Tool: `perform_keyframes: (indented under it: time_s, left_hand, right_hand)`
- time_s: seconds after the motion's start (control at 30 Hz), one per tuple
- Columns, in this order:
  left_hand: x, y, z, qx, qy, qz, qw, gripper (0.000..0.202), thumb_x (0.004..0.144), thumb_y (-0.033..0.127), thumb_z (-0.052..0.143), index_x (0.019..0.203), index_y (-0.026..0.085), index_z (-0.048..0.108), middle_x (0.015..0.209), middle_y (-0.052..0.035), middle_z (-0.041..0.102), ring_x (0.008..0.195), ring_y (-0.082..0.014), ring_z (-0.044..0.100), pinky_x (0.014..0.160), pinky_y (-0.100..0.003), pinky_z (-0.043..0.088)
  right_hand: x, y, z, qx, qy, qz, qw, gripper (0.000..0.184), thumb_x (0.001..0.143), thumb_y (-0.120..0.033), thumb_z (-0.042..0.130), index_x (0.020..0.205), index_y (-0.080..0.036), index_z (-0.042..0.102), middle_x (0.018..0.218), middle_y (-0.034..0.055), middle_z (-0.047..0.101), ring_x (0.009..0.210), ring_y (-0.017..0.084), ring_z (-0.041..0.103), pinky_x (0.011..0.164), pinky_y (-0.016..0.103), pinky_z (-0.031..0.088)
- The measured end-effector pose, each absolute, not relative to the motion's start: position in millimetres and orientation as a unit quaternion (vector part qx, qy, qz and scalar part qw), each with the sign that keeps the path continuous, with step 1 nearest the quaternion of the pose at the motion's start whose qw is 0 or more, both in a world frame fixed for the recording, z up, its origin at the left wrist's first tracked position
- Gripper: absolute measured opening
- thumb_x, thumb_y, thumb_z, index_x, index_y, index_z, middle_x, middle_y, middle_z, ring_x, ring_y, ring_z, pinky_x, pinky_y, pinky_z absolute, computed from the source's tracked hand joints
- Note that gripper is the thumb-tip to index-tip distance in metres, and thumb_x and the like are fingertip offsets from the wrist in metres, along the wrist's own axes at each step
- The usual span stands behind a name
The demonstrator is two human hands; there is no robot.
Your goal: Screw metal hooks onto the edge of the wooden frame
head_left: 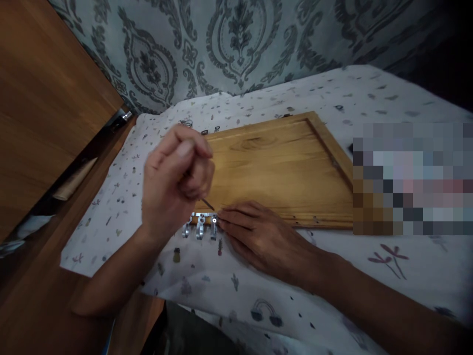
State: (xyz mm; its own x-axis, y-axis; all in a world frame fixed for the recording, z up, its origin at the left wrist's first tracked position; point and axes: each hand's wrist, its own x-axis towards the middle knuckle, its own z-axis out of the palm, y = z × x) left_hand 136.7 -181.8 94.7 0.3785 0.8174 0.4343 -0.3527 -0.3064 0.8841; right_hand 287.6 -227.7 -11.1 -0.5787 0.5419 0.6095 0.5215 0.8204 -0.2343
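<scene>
A wooden board (273,167) with a raised frame lies on the cloth. Along its near edge sits a shiny metal hook rail (201,215) with several curved hooks hanging towards me. My left hand (177,172) is closed in a fist above the rail. From under it a thin dark screwdriver shaft (208,203) slants down to the rail; the handle is hidden inside the fist. My right hand (258,231) lies palm down over the board's near edge, its fingers and thumb closing on the right end of the rail. The fingers cover whatever part of the rail lies beneath them.
A white printed cloth (236,291) covers the surface under the board. A patterned curtain or wall covering (236,44) rises behind. Brown wooden furniture (48,98) stands at the left. A pixelated patch hides the area at the right.
</scene>
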Motion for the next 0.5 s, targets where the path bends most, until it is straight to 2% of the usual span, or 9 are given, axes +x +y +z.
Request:
perform_keyframes:
  time_s: [0.13,0.5]
  left_hand:
    - [132,-183,102,0.6,0.212,0.55,0.541,0.02,0.092,0.026,0.056,0.073,0.019,0.057,0.047,0.008,0.018,0.039,-0.0057,0.013,0.037,-0.019,0.016]
    - [136,-185,83,0.563,0.265,0.546,0.561,0.02,0.095,0.026,0.052,0.076,0.019,0.054,0.049,0.0083,0.021,0.042,-0.0065,0.015,0.037,-0.017,0.018]
  right_hand:
    - [287,-228,-10,-0.297,-0.888,0.027,0.351,0.028,0.098,-0.014,0.045,0.096,-0.011,0.072,0.104,0.0129,0.077,0.093,0.024,0.07,0.087,0.042,0.057]
    - [287,-227,-11,-0.292,-0.886,0.013,0.361,0.028,0.098,-0.013,0.045,0.101,-0.009,0.073,0.107,0.0122,0.076,0.097,0.025,0.069,0.087,0.042,0.058]
